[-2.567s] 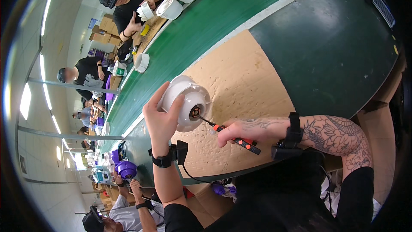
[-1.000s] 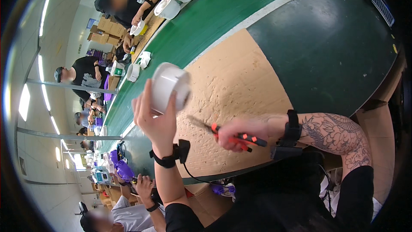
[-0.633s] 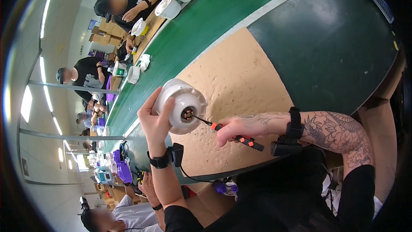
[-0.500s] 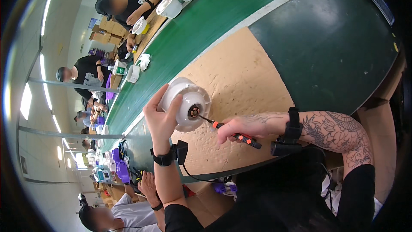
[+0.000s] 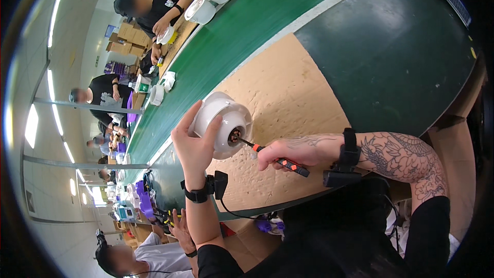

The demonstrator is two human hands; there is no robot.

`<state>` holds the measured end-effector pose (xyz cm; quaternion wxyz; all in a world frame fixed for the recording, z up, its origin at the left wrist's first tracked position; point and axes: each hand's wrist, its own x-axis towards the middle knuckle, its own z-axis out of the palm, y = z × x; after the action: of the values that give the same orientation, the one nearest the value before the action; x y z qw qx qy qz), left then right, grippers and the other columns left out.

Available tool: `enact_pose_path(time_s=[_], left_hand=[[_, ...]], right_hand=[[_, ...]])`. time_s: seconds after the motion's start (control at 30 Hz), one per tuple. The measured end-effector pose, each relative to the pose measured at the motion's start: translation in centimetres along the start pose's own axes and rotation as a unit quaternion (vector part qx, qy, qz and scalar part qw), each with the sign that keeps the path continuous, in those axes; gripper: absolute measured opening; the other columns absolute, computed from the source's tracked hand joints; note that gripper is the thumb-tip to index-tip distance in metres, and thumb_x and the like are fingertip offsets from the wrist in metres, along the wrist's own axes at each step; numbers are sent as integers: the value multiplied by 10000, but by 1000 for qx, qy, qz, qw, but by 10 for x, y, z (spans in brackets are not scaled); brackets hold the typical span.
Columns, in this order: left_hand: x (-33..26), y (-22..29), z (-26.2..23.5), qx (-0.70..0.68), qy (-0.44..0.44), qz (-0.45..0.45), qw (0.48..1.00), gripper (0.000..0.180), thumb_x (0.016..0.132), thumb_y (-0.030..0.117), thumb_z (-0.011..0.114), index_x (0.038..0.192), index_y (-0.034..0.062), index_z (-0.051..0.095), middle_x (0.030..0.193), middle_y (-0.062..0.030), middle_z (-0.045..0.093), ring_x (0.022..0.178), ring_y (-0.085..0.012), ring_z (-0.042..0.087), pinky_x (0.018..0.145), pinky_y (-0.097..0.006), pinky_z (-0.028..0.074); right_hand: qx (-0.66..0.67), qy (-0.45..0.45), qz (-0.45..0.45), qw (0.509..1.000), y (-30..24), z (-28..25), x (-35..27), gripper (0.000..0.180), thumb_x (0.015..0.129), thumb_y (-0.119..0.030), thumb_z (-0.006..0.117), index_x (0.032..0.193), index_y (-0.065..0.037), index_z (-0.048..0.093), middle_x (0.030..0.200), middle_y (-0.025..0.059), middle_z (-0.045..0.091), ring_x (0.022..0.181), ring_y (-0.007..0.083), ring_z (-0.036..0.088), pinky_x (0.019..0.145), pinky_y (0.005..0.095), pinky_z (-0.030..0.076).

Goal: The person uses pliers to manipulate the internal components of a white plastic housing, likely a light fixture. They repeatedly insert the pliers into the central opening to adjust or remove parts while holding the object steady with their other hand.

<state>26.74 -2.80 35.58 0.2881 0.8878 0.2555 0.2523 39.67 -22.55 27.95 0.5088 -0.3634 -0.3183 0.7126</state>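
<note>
The left hand (image 5: 195, 146) is spread wide, with the thumb and a finger reaching around the left side of a white housing (image 5: 225, 116). The other fingers go out of sight behind it, so their hold cannot be fully told. The housing is tilted, its round opening turned near and right, likely so that the person can see in and the tool can enter from that side. Inside the opening are small copper-coloured parts (image 5: 235, 135).

The right hand (image 5: 288, 152) is closed around the black-and-orange handle of a slim tool (image 5: 293, 167), thumb side toward the shaft. The shaft slants far and left, its tip at the opening; whether it touches the parts inside is too small to tell. The left hand seems to act as the clamp, leaving the right to do the fine work from across.

The housing is over the left side of a tan cardboard sheet (image 5: 298, 92); whether it rests there or is held clear cannot be told. The sheet, pitted and worn, lies on the dark green table (image 5: 391, 56), probably to guard the surface. Both wrists wear black straps, and a cable runs near from the left one.

Beyond the sheet runs a green belt (image 5: 242, 36), with two white parts (image 5: 162, 86) at its far left, beside each other. White tubs (image 5: 200, 10) stand grouped along its far edge, within reach of a co-worker (image 5: 163, 5).
</note>
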Motion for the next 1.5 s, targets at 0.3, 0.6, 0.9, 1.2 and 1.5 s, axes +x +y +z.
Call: enact_pose_path(time_s=[0.3,0.6,0.9,1.2,1.5], left_hand=[[-4,-1,10,29,29,20,999,571,796,198,887,1269,-68,708,1125,-211,758,1022,-256,741,928,-382,575],[-7,-1,16,42,39,38,998,559,794,203,880,1265,-48,714,1122,-205,755,1024,-271,735,932,-389,561],[-11,-4,18,34,47,39,998,561,792,177,879,1276,-48,706,1134,-205,747,1035,-271,723,930,-381,554],[-22,-5,21,19,120,92,988,542,802,115,865,1295,-32,697,1123,-165,711,1034,-259,677,908,-377,536],[-53,-47,39,-131,268,139,944,784,836,87,816,1515,-60,452,1341,-172,597,1218,-285,618,1054,-416,486]], right_hand=[[-11,24,46,999,4,-2,5,388,904,-459,658,698,-163,517,648,-42,450,582,78,409,564,273,331],[41,21,27,999,1,0,0,367,903,-448,655,704,-167,527,643,-44,460,567,75,422,535,264,326],[13,28,55,998,9,-5,8,343,876,-424,664,702,-154,542,647,-39,477,561,74,428,521,270,336],[122,-14,60,991,14,-5,10,310,865,-373,648,717,-171,466,631,-26,429,552,102,412,543,283,358],[197,-79,29,977,21,-10,20,300,874,-354,642,735,-157,463,646,-16,453,573,108,432,556,310,374]])
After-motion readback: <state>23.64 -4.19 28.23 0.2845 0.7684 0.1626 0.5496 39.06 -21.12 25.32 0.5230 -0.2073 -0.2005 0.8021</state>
